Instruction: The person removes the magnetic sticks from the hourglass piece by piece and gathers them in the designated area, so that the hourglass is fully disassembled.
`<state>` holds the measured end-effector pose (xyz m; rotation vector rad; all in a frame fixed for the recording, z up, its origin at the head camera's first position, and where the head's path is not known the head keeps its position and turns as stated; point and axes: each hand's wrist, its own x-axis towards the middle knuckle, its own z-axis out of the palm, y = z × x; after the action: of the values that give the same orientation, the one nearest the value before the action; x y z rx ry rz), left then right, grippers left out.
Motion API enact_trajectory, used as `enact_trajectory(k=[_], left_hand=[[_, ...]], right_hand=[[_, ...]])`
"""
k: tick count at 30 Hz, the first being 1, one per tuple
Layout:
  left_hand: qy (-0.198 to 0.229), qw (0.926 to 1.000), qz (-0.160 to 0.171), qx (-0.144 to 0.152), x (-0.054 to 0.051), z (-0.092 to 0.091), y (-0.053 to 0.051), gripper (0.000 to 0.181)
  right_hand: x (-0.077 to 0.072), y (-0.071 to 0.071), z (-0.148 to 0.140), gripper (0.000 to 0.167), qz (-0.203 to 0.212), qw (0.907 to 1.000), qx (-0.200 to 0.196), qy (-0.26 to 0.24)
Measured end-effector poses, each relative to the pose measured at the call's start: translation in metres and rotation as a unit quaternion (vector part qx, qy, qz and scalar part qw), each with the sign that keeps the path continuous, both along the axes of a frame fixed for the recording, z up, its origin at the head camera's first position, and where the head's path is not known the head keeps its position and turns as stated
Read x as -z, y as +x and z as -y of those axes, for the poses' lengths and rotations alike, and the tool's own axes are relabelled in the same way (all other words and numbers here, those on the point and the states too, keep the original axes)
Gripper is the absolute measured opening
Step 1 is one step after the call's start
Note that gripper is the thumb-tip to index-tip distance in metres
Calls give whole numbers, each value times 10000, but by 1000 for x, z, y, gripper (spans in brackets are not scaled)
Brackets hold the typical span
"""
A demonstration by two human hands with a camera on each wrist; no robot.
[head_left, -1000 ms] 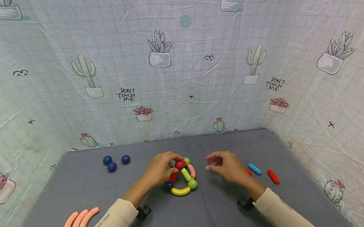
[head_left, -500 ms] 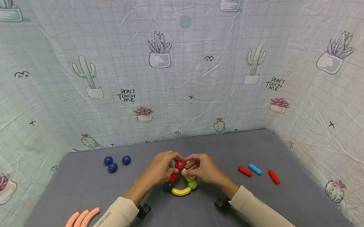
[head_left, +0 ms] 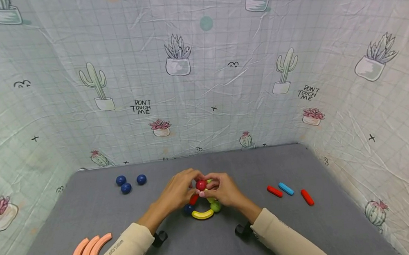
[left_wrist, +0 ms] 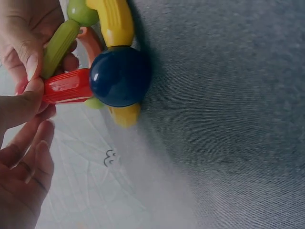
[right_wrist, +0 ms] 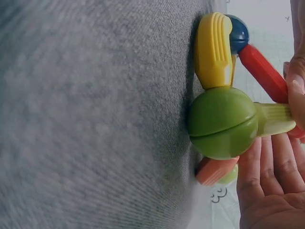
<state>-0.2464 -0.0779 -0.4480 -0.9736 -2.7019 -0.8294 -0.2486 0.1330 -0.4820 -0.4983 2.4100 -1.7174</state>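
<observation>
In the head view my left hand (head_left: 178, 190) holds the red ball (head_left: 201, 185) at the top of a small structure of balls and sticks. Its thumb lies at the upper end of a red stick (left_wrist: 66, 87), which runs down to a blue ball (left_wrist: 121, 76). My right hand (head_left: 227, 189) pinches the upper end of a light green stick (right_wrist: 274, 118) beside the red ball. That stick rises from a green ball (right_wrist: 223, 123). A curved yellow piece (head_left: 203, 214) joins the green and blue balls at the front. The structure's far side is partly hidden by my fingers.
Several loose pieces lie on the grey cloth (head_left: 201, 251): blue balls (head_left: 126, 188) at back left, curved salmon pieces (head_left: 89, 250) at front left. On the right are two red sticks (head_left: 307, 197) and a blue stick (head_left: 286, 188). A patterned sheet (head_left: 202, 103) hangs behind.
My right hand has moved left from beside the structure and now pinches the light green stick near the red ball. The left hand stays at the red ball.
</observation>
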Motion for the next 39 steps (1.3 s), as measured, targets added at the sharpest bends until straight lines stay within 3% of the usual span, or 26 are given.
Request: enact_trajectory(k=[6, 12, 25, 35, 39], left_hand=[[79, 9989, -465, -5, 6, 1, 2, 39], [-117, 9942, -1062, -75, 14, 2, 4, 38], [-212, 9855, -1667, -219, 28, 2, 6, 36], [15, 9847, -1645, -577, 33, 3, 4, 36], [444, 9880, -1290, -722, 32, 2, 5, 37]], right_hand=[[-1, 1, 1, 42, 63, 9999, 53, -107], [-3, 5, 3, 43, 26, 9997, 109, -195], [-1, 2, 3, 41, 89, 9998, 115, -139], [-2, 4, 3, 40, 132, 9997, 88, -187], [-3, 4, 4, 43, 143, 9996, 127, -227]])
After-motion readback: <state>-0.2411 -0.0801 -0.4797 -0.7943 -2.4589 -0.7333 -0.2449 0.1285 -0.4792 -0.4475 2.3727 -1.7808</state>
